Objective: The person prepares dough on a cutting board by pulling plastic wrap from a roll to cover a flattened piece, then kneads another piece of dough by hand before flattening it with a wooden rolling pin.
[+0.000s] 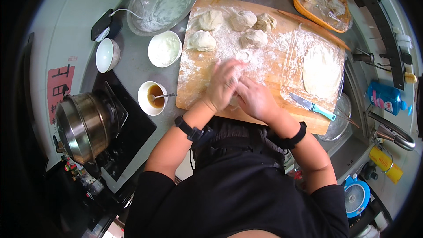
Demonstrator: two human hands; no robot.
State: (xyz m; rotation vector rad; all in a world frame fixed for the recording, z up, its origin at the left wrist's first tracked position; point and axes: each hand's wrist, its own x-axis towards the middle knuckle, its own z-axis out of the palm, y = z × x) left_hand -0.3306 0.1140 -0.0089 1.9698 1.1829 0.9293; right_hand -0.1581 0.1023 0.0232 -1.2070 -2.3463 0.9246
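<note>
Over the near part of a floured wooden board [195, 89], my left hand [224, 84] meets my right hand [257, 99], fingers overlapping. A little pale material, perhaps dough, shows beneath them; their grip is hidden. Beyond lie several dough lumps, among them a front-left lump [202, 41], a back-left lump [211, 20] and a front-right lump [254, 38]. A flattened dough round [322, 71] rests on plastic film [290, 69] at the board's right. Near it lies a knife with a turquoise handle [322, 111]. A wooden rolling pin [314, 28] lies along the far right edge.
Left of the board stand a bowl of white powder [164, 49], a bowl of brown liquid with a spoon [150, 105], an empty bowl [106, 55] and a large metal basin [162, 3]. A steel pot [82, 122] sits on the stove. A sink [347, 145] and yellow basket [299, 5] are right.
</note>
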